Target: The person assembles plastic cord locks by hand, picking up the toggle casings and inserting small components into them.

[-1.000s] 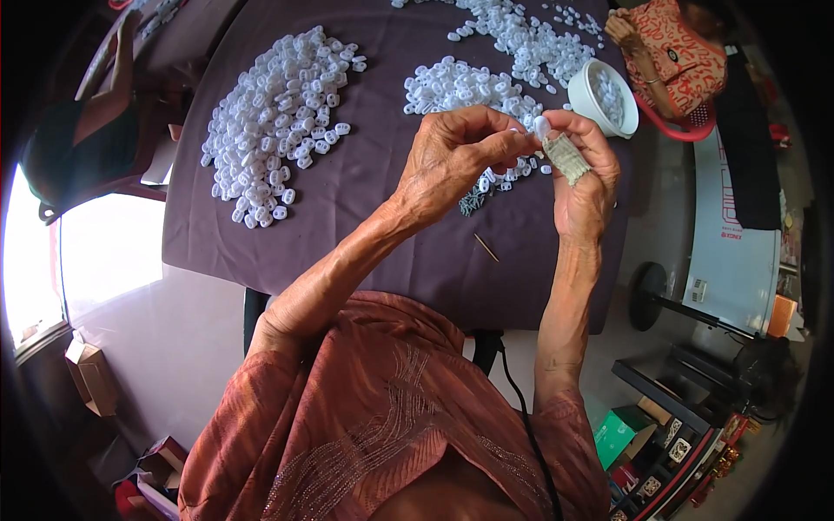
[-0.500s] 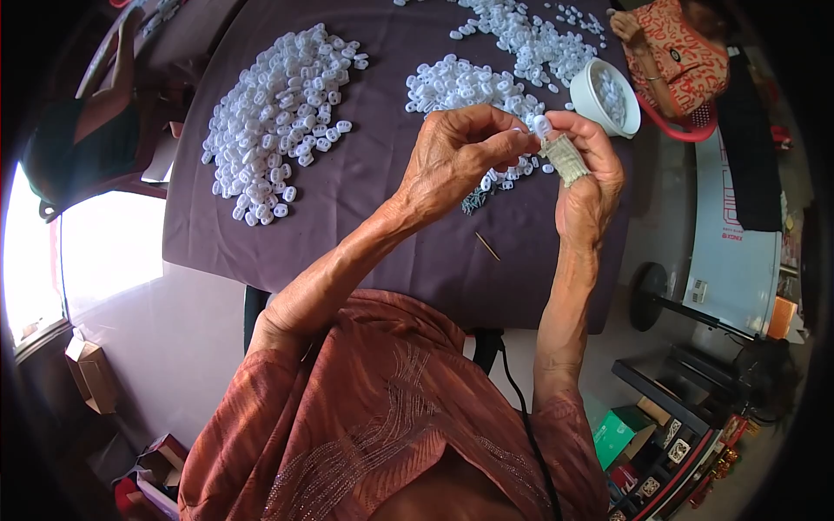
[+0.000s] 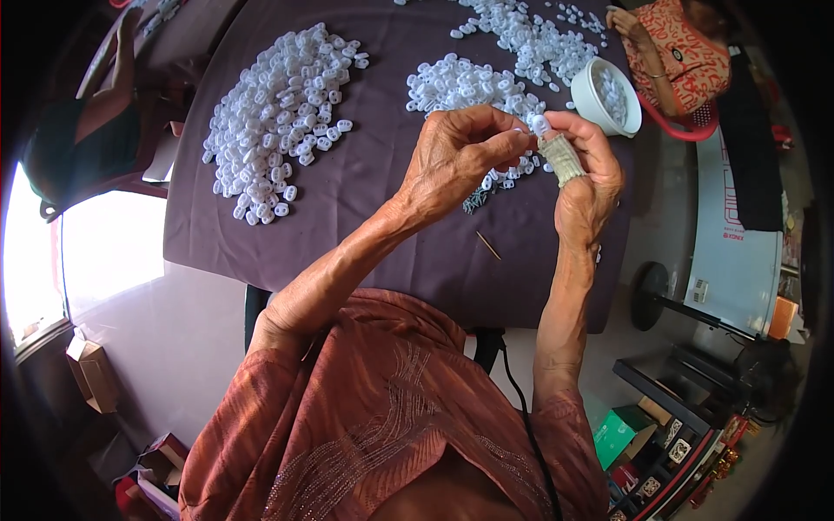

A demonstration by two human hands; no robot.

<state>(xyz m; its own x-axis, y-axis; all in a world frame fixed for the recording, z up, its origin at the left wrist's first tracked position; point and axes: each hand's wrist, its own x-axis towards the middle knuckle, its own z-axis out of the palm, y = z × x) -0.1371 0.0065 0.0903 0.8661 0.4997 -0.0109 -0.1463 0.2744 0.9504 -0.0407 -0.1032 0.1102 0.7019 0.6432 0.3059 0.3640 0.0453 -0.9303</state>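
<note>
Pinching a tiny white plastic piece point(image 3: 539, 127) between both sets of fingertips, held up in the air over the right half of the purple table point(image 3: 382, 200); the left hand point(image 3: 456, 161) is curled with thumb and forefinger pressed on it, the right hand point(image 3: 584, 178) grips it from the other side, with a knitted beige sleeve point(image 3: 561, 158) over one finger. My guess is the piece is feather-light, hard and a bit slick — easy to flick away, so hold it by the edges, not the flat faces. Loose heaps of the same pieces sit on the left point(image 3: 278, 113) and just behind the hands point(image 3: 473, 91); a white bowl point(image 3: 599, 95) stands near the far right edge; a thin stick point(image 3: 487, 246) lies close to the near edge. Bare cloth between the heaps leaves decent elbow room — the table's near rim drops off right under the wrists.
</note>
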